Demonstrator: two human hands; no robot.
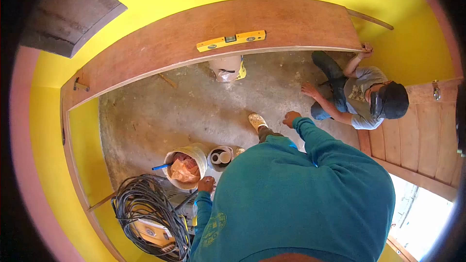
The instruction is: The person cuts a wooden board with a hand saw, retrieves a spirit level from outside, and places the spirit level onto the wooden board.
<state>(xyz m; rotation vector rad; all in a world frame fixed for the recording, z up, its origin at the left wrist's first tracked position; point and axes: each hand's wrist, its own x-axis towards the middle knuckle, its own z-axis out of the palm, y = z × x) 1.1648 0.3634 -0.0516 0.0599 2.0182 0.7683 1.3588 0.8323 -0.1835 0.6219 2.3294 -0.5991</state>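
My left hand (207,184) is closed beside a white bucket (198,153) holding an orange plastic bag (185,170); anything inside its fingers is too small to make out. My right hand (291,119) hangs over the concrete floor with its fingers curled and nothing visible in them. Ahead, a long brown wooden board (160,39) is fixed along the yellow wall, and a yellow spirit level (231,41) lies on it. A hammer (81,85) rests near the board's left end.
At the right crouches a co-worker (364,94) in a dark cap, one hand at the board's end. A coiled black cable (141,208) lies at lower left. A smaller bucket (221,157) holds pale tubes. Beneath the board stands another container (227,69). A wooden door (422,131) is on the right.
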